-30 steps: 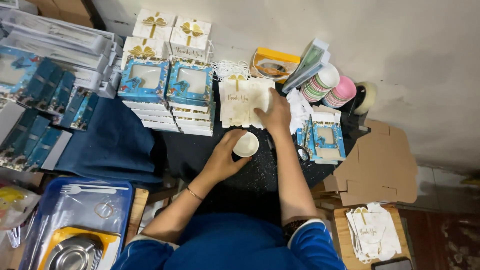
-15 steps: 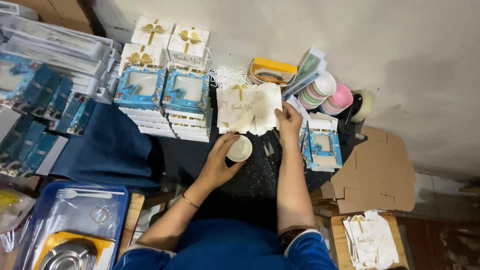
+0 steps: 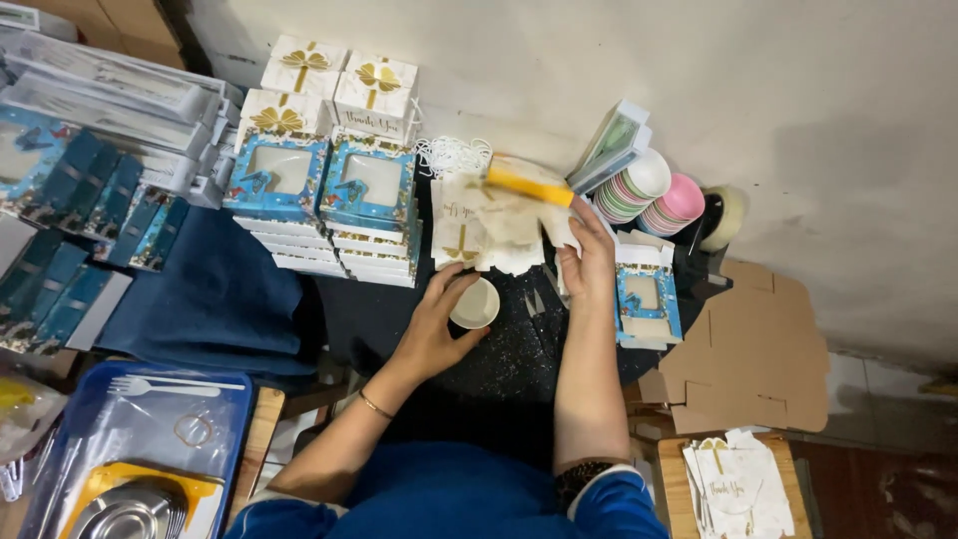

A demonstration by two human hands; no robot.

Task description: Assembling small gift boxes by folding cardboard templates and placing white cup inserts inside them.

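Two stacks of blue window boxes [image 3: 324, 195] stand at the left of the dark table [image 3: 499, 364], with white bow boxes [image 3: 334, 85] behind them and a blue cloth [image 3: 210, 299] in front. Just right of the stacks, the left hand [image 3: 434, 324] curls around a small white cup [image 3: 475, 303], thumb and fingers closed on its rim and side; the cup sits on the table near the person's body. Beyond it lies a pile of flat white sheets [image 3: 469, 230] with gold print. The right hand [image 3: 589, 262] rests on the right edge of that pile, fingers together and pressed on the paper; whether they pinch a sheet I cannot tell. Right of it sits a single blue box [image 3: 644, 304], then a row of stacked cups [image 3: 649, 190], then a cardboard [image 3: 753, 349] flat by the wall.

The step in hand looks like boxing the cup: one hand holds it ready, the other reaches for a flat. The next move would call for peeling off one sheet only, without dragging the pile.
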